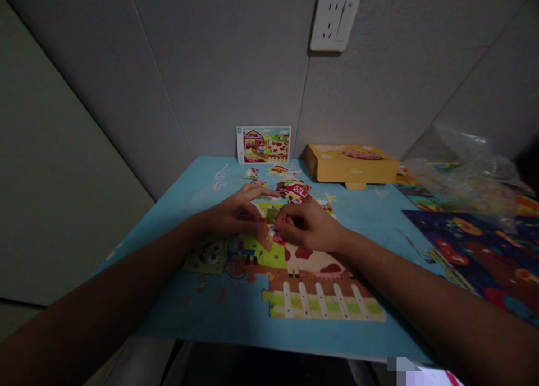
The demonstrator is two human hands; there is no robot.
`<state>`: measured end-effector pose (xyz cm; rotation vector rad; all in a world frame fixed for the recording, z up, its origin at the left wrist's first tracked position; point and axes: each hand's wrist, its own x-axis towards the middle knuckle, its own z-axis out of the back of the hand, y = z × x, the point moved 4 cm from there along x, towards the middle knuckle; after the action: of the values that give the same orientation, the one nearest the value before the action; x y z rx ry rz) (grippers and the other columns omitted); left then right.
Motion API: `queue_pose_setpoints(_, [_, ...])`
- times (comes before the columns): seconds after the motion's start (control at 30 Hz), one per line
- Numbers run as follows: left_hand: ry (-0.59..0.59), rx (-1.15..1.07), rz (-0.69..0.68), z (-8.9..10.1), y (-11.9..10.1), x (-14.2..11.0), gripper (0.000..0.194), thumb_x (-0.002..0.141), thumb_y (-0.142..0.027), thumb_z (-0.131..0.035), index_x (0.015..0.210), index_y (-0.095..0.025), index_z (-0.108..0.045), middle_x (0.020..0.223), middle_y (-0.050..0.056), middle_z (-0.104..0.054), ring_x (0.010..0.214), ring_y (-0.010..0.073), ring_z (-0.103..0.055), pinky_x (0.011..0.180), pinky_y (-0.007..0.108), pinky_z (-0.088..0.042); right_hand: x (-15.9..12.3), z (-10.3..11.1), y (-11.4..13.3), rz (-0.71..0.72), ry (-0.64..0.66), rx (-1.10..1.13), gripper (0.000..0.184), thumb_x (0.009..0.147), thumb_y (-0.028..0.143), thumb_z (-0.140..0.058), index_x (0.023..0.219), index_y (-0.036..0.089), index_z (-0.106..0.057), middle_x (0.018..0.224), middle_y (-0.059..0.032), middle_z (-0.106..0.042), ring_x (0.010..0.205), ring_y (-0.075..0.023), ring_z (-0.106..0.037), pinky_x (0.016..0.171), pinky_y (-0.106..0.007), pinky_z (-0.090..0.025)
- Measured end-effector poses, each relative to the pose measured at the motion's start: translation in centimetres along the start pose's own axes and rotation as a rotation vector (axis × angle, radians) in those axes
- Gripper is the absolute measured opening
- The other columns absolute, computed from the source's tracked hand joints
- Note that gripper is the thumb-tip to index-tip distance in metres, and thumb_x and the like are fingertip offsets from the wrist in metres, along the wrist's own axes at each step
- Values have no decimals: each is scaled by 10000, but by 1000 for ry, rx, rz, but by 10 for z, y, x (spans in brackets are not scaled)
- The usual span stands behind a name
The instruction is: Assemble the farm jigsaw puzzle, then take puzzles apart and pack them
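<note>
reaching over the middle of the part-built puzzle [303, 269], flat on the blue bench [202, 321]; holding the left hand [231, 213] half spread, with thumb at an orange-pink piece [265, 240], cannot tell whether gripping it; curling the right hand [314, 224] into a pinch, cannot tell whether on anything; behind the puzzle, seeing a picture card [264, 145] and, farther right, a yellow box [353, 168]

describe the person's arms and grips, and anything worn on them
The left forearm and right forearm are slender and bare, no sleeves in view. The left grip and right grip are ungloved hands; no ring, watch or bracelet shows.
</note>
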<state>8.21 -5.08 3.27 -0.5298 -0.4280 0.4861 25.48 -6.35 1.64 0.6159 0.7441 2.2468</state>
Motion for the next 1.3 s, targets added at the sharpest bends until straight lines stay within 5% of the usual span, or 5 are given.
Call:
queue_pose_setpoints(0.33, [148, -69, -13, -8, -24, 6, 383, 756, -392, -692, 436, -190, -631, 1386, 32, -523, 1347, 338, -335, 1144, 545, -123, -6, -3, 16, 133, 154, 76, 87, 763, 219, -588, 723, 149, -621, 507, 60, -466, 438, -64, -383, 463, -206, -293])
queue_pose_setpoints(0.9, [150, -130, 7, -10, -15, 3, 338, 821, -502, -596, 672, -224, -716, 1393, 58, -518, 1393, 313, -282, 1137, 560, -129, -9, -18, 24, 129, 243, 85, 182, 822, 220, -556, 668, 147, -618, 567, 30, -520, 502, -76, -393, 494, -220, -273])
queue_pose_setpoints(1.0, [103, -203, 32, -9, -9, 5, 385, 866, -508, -527, 710, -202, -700, 1339, 77, -561, 1338, 291, -382, 1121, 507, -233, -7, -16, 20, 48, 161, 204, 209, 834, 267, -542, 666, 149, -584, 524, 41, -478, 471, -74, -378, 465, -216, -275])
queue_pose_setpoints(1.17, [-171, -244, 84, 1, 4, 7, 433, 900, -510, -459, 737, -175, -679, 1204, 104, -632, 1234, 254, -497, 1089, 452, -304, -1, 0, 1, -150, -229, 236, 299, 860, 375, -514, 681, 146, -582, 521, 13, -529, 459, -85, -426, 456, -227, -279])
queue_pose_setpoints(1.3, [-221, -148, 108, 4, 8, 5, 323, 845, -437, -586, 675, -168, -642, 1261, 101, -592, 1237, 253, -489, 1081, 435, -320, 0, 1, -4, -186, -256, 113, 323, 854, 399, -531, 672, 143, -606, 536, 4, -551, 486, -90, -447, 473, -235, -280])
